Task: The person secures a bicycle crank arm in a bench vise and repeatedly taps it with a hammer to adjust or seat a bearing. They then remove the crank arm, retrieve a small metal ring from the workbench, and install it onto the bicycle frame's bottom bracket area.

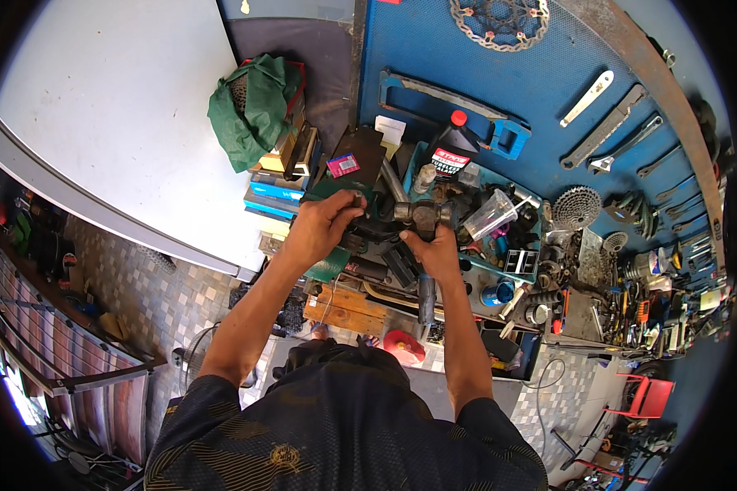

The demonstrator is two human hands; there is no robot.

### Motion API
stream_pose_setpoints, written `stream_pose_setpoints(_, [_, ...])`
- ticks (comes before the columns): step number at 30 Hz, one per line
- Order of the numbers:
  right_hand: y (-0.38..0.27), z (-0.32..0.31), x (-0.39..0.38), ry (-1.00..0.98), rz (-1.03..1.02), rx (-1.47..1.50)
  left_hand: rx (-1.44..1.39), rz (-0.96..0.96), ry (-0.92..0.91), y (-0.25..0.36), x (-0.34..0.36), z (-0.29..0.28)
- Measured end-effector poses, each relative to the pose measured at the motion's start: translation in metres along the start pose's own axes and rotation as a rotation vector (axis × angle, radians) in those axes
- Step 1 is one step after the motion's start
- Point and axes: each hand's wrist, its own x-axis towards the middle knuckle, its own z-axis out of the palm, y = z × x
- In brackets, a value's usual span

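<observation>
My right hand [438, 255] is closed round a hammer [424, 214], just below its metal head. The hammer's handle hangs down past my palm, its grip end showing beneath. My left hand [323, 229] is closed, thumb and fingertips pressed together; what they hold, if anything, is hidden. Under and beside the left hand are green metal pieces [330, 267], partly covered by it. A dark curved part [377, 231] lies between the two hands, and I cannot tell whether either touches it.
A teal tray [509, 270] beyond my right hand holds a dark bottle with a red cap [458, 135] and a clear plastic cup [490, 214]. Stacked boxes [274, 190] carry a green cloth [250, 114]. A hacksaw [454, 106] and several wrenches hang on the blue panel [540, 49].
</observation>
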Motion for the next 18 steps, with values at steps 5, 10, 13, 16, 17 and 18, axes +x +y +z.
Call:
stream_pose_setpoints(5, [-0.0007,0.0026,-0.0027,0.064,0.057,-0.049,-0.029,-0.055,0.019,0.0003,-0.0019,0.0023])
stream_pose_setpoints(10, [-0.0025,0.0040,-0.0031,0.074,0.000,-0.049,-0.014,-0.092,0.005,-0.0010,-0.0041,0.0041])
stream_pose_setpoints(13, [-0.0025,0.0042,-0.0023,0.075,0.002,-0.070,-0.016,-0.064,0.028,-0.0015,-0.0045,0.0070])
stream_pose_setpoints(16, [-0.0014,0.0058,-0.0010,0.087,-0.088,-0.099,-0.039,-0.082,0.040,-0.0011,-0.0057,0.0089])
stream_pose_setpoints(17, [-0.0015,0.0066,-0.0007,0.094,-0.134,-0.108,-0.043,-0.087,0.045,-0.0009,-0.0061,0.0094])
stream_pose_setpoints(18, [-0.0022,0.0071,-0.0008,0.118,-0.177,-0.157,-0.053,-0.097,0.053,-0.0006,-0.0066,0.0101])
